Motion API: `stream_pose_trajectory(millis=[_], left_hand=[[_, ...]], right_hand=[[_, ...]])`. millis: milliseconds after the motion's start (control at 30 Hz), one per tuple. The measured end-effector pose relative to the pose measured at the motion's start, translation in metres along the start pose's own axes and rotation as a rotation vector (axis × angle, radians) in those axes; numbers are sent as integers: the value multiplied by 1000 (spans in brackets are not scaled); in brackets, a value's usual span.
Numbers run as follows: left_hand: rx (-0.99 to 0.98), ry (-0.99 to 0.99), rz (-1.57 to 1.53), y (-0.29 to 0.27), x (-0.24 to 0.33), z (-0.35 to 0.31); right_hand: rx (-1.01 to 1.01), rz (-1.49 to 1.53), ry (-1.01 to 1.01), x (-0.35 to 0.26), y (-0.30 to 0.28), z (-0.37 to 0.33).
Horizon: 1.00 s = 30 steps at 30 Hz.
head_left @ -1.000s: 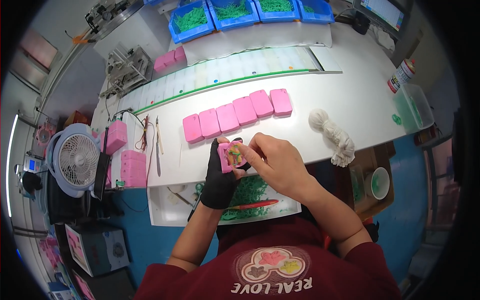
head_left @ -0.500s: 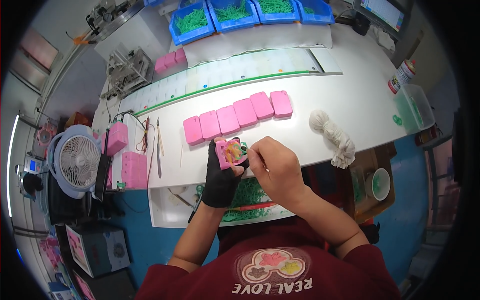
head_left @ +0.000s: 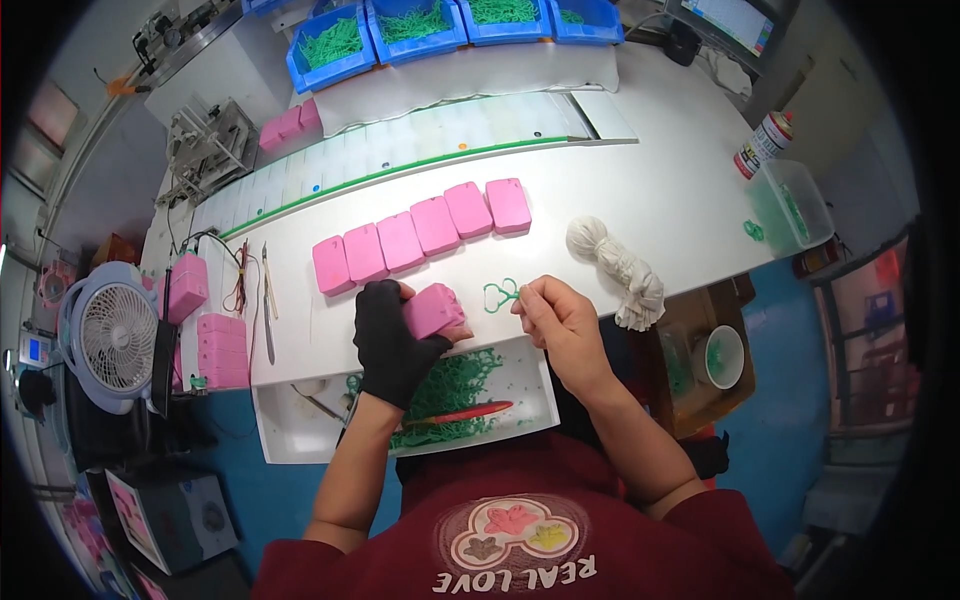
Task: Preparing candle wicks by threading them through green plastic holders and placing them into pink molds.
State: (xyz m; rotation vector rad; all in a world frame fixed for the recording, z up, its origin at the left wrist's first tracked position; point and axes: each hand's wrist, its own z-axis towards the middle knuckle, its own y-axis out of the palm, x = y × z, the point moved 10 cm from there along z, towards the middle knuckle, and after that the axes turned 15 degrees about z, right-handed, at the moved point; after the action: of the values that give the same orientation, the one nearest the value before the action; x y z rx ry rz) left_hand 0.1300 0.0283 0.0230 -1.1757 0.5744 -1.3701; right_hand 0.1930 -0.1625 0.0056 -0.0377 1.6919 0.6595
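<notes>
My left hand (head_left: pixel 388 335), in a black glove with bare fingertips, grips a pink block-shaped mould (head_left: pixel 432 310) by its sides. The mould's plain pink face shows; its hollow side is turned out of sight. Between thumb and fingertips, my right hand (head_left: pixel 565 325) pinches a thin green looped piece (head_left: pixel 501 294), its loops pointing left toward the mould. The piece is apart from the mould. Beyond my hands, several similar pink blocks (head_left: pixel 400 243) lie in a slanting row on the white table.
An open drawer (head_left: pixel 535 390) below my hands holds green scraps (head_left: pixel 465 375) and a red tool (head_left: pixel 462 412). A bundle of white cloth (head_left: pixel 615 270) lies right. Blue bins (head_left: pixel 333 70) of green pieces line the back; a fan (head_left: pixel 118 345) stands left.
My right hand has drawn the green piece out of the pink mould and away to the right. My left hand has turned the mould over. The whole view has shifted slightly.
</notes>
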Motion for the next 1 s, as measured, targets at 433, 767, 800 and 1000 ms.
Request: stream_pose_trajectory(millis=[433, 767, 800, 1000], left_hand=[[-365, 98, -692, -6, 48, -18], [-378, 106, -766, 0, 41, -24], [-380, 108, -766, 0, 41, -25], [-390, 110, -788, 2, 42, -25]], right_hand=[[-169, -561, -392, -18, 39, -36], [-204, -796, -595, -32, 61, -50], [-206, -802, -601, -33, 62, -50], [-205, -818, -632, -37, 65, -51]])
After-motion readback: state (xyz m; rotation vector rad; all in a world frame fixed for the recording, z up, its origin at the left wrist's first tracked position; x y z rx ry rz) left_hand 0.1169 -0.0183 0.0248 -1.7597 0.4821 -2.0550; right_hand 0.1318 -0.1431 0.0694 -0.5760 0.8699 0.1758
